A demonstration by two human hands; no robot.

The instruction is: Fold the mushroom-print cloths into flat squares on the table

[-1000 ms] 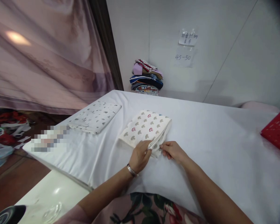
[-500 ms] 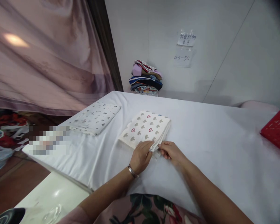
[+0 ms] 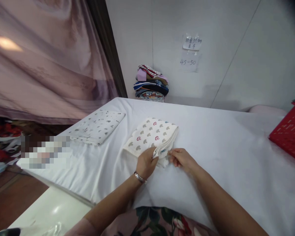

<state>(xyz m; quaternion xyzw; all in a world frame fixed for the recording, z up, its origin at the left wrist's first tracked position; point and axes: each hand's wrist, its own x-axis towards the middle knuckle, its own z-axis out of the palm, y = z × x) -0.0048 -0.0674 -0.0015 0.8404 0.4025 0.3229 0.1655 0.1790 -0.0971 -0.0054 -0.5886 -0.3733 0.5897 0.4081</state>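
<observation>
A folded white cloth (image 3: 147, 134) with grey and red mushroom-like prints lies in the middle of the white-covered table (image 3: 216, 137). Its near right corner is lifted and bent back, so the stacked layers and a blue print show. My left hand (image 3: 146, 163) is closed round that raised corner, its fingertips partly hidden by the folds. Just right of it, my right hand (image 3: 182, 159) pinches the cloth's lower layer at the near right edge. Farther left lies a second folded white cloth (image 3: 98, 126) with small dark prints.
Folded fabrics (image 3: 151, 83) are stacked beyond the table's far edge, against the wall. At the right edge stands a red basket (image 3: 290, 131). A pink curtain (image 3: 51, 59) hangs at the left. Handwritten paper notes (image 3: 189, 62) are fixed to the wall. A blurred-out patch covers the table's left corner.
My left hand has raised and folded back the cloth's near corner, opening the layers to view. My right hand stays pinched at the edge. The view has shifted slightly right.
</observation>
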